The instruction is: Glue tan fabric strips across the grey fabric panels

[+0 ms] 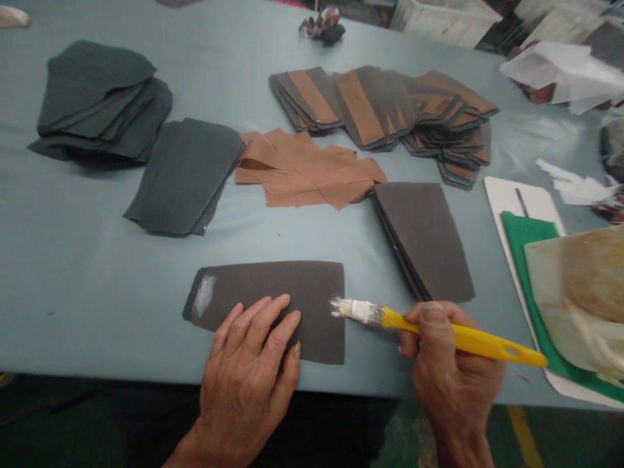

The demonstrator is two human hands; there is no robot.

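My left hand (256,357) lies with fingers stretched over a dark brown panel (312,279) near the table's front edge. A white smear (203,296) marks the panel's left end, beside a dark strip along that edge. My right hand (448,364) is closed around the yellow handle of a paintbrush (468,341). The brush points left, and its white-coated bristles meet the panel's right edge. Just beyond my right hand rests a stack of similar brown panels (426,237).
Behind are dark green pieces (190,175), a larger green pile (102,97), tan strips (312,169) and stacks of brown panels with tan bands (375,107). To the right, a cloudy container (575,279) stands on a green sheet (526,240) and white board (497,195).
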